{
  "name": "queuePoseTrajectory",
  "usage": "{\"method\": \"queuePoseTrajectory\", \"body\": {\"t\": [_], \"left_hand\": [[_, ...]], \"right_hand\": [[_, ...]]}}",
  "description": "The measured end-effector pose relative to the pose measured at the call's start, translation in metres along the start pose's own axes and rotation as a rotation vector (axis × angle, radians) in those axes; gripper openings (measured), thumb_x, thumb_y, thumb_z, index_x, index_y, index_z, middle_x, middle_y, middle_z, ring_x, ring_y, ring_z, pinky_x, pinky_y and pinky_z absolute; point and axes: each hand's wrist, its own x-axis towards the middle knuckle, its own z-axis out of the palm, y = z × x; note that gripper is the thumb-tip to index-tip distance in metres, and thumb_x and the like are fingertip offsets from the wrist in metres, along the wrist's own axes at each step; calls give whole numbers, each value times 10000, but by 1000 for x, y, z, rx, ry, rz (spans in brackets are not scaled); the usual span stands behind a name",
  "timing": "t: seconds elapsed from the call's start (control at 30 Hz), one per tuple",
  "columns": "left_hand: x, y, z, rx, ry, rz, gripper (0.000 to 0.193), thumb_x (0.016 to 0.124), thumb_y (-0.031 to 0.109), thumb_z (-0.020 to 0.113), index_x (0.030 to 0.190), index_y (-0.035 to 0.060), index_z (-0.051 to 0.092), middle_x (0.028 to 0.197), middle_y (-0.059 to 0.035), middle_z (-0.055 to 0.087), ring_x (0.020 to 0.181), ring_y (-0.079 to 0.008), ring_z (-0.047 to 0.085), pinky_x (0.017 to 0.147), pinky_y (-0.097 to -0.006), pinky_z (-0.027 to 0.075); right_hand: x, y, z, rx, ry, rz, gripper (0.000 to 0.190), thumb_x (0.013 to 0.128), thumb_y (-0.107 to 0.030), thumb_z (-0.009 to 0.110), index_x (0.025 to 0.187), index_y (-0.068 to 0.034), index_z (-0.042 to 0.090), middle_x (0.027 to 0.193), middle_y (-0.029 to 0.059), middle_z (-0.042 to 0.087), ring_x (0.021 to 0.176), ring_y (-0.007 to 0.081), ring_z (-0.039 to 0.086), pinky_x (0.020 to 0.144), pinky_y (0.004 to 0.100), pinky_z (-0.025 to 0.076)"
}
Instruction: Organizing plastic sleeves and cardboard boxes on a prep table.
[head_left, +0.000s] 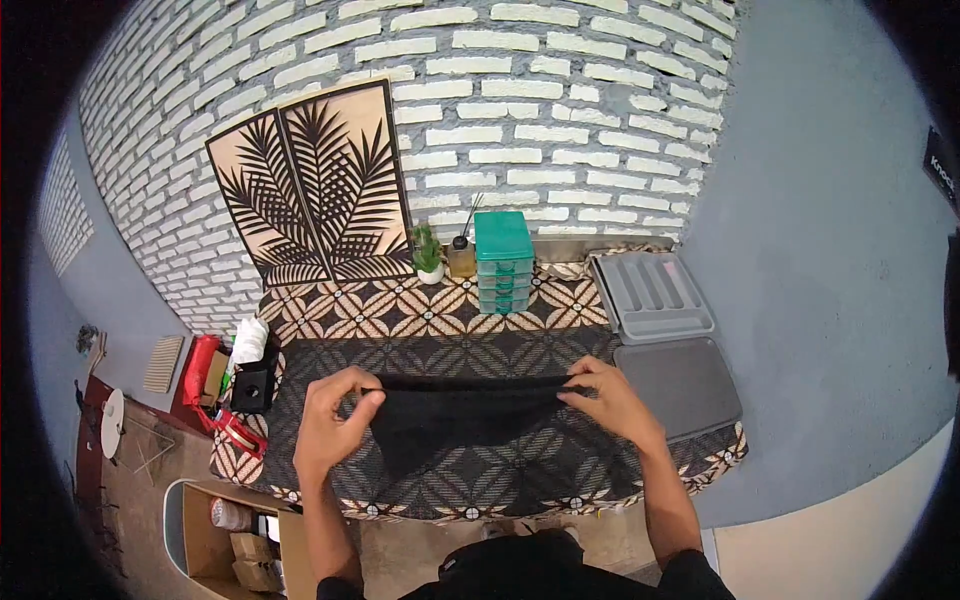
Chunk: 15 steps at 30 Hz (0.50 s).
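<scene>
A sheer black cloth (465, 424) is pinched between my two hands above the table. My left hand (335, 420) grips its left corner between thumb and fingers. At the right end, my right hand (611, 401) pinches the same edge, which runs nearly straight between them. Below that edge the fabric hangs in a darker, doubled-looking flap. Thin black fabric also lies spread over the patterned tablecloth (360, 307), whose print shows through. Whether it is all one piece, I cannot tell.
A green-topped drawer box (504, 262), a reed diffuser (461, 259) and a potted plant (428, 259) stand behind. Framed leaf panels (315, 187) lean on the brick wall. To the right lie a grey cutlery tray (660, 292) and a grey board (679, 386). An open carton (292, 544) sits lower left.
</scene>
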Motion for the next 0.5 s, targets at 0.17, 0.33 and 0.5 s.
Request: {"method": "queuePoseTrajectory", "body": {"t": [0.17, 0.33, 0.5], "left_hand": [[9, 9, 2, 34, -40, -121, 161, 757, 39, 732, 819, -47, 611, 781, -86, 622, 619, -152, 530, 574, -288, 437], [5, -1, 0, 63, -197, -115, 141, 773, 43, 727, 814, -47, 627, 836, -75, 629, 621, -132, 529, 569, -279, 434], [7, 7, 8, 34, -233, -120, 157, 754, 67, 744, 866, -24, 682, 814, -80, 629, 683, -163, 566, 626, -293, 450]], "right_hand": [[-7, 10, 1, 377, 31, 240, 138, 856, -8, 626, 966, 50, 684, 1039, 50, 519, 828, 128, 582, 701, 255, 508], [0, -10, -20, 574, 97, 279, 195, 820, 57, 622, 994, 25, 705, 1066, 37, 499, 825, 107, 577, 680, 227, 536], [-6, 5, -26, 622, 126, 260, 219, 780, 94, 638, 970, 19, 716, 1080, 35, 506, 848, 106, 578, 678, 222, 541]]}}
